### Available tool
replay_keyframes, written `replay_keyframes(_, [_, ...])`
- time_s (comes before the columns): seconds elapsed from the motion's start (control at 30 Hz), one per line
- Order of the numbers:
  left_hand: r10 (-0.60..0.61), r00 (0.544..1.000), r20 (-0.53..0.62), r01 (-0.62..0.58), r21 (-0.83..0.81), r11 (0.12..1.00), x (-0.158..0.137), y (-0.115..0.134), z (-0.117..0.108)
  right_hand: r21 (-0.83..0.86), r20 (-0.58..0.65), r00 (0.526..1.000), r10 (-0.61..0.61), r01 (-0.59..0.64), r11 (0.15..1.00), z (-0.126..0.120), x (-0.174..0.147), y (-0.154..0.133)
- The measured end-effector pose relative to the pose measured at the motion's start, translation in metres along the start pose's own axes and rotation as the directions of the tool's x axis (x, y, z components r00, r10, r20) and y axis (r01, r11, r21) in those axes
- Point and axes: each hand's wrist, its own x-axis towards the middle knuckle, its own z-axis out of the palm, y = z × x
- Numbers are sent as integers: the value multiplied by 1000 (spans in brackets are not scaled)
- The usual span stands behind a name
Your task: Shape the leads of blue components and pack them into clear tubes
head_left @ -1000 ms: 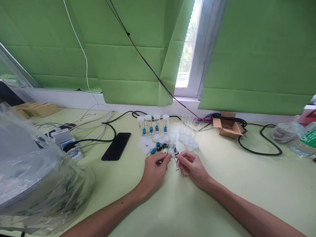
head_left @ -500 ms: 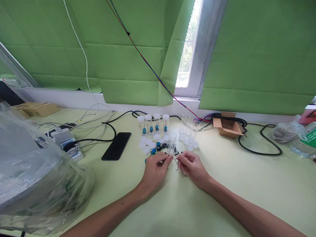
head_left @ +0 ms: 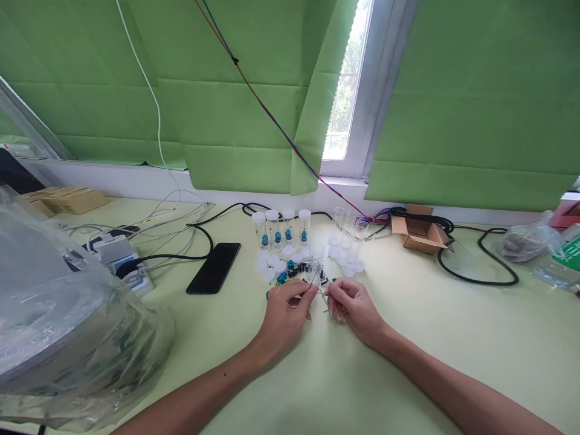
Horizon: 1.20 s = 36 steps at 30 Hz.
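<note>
My left hand (head_left: 286,309) is closed in a pinch on one end of a thin metal rod (head_left: 322,293). The fingertips of my right hand (head_left: 352,304) pinch its other end, a short gap away. Just behind the fingers stands an uncapped clear tube (head_left: 316,252), its lower part in front of loose parts. Small black pieces (head_left: 299,270) and blue pieces (head_left: 281,278) lie behind my left hand, partly hidden by it. Several white-capped tubes (head_left: 304,226) with blue parts inside stand farther back. White caps (head_left: 268,275) lie in front of them.
More clear tubes (head_left: 338,226) stand at the back right, near an open cardboard box (head_left: 419,241) and black cable (head_left: 475,281). On the left are a phone (head_left: 213,269), a power strip (head_left: 140,281) and a large plastic-wrapped object (head_left: 81,326). A bottle (head_left: 559,266) lies far right.
My left fingers have shifted slightly, and a lower fingertip shows more. Both hands otherwise keep their place and their pinch on the rod.
</note>
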Motion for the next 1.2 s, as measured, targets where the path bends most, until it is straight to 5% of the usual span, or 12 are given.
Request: replay_keyframes(1.2, [-56,998,35,61,-172,983,-1,-3,6,44,-31,999,-11,12,999,-1,1,4])
